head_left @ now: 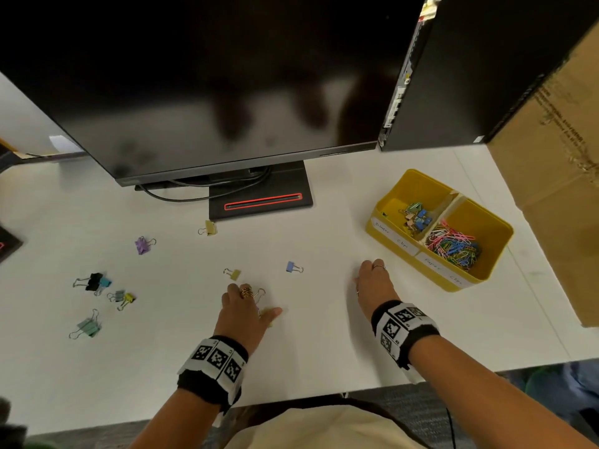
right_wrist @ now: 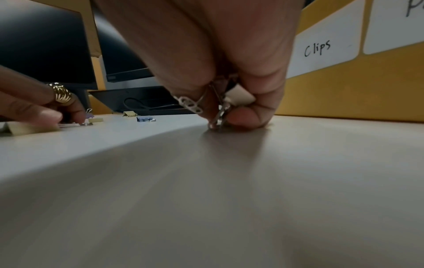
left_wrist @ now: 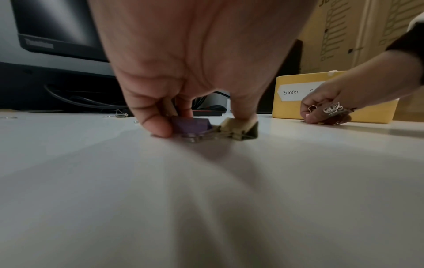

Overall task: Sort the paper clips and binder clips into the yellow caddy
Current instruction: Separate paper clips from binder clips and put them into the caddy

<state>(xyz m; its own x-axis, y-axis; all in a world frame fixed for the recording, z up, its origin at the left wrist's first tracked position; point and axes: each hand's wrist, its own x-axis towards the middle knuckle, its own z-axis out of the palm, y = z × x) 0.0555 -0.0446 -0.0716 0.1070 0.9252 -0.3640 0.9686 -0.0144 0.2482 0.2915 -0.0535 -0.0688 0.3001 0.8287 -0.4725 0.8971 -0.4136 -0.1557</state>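
The yellow caddy [head_left: 486, 222] stands at the right of the white desk; its left compartment holds binder clips [head_left: 415, 215], its right one paper clips [head_left: 452, 243]. My left hand [head_left: 256, 306] is down on the desk. In the left wrist view its fingers curl round a purple binder clip [left_wrist: 191, 125] while the thumb presses a beige binder clip [left_wrist: 238, 127] against it. My right hand [head_left: 369, 277], close to the caddy's front wall, grips a beige binder clip [right_wrist: 238, 94] whose wire handles [right_wrist: 218, 116] touch the desk.
Loose binder clips lie on the desk: blue [head_left: 291, 266], olive [head_left: 234, 273], yellow [head_left: 210, 227], purple [head_left: 142, 245], and a cluster at the left [head_left: 95, 281]. A monitor [head_left: 227, 92] on its stand [head_left: 259, 199] fills the back. A cardboard box [head_left: 557, 189] stands at the right.
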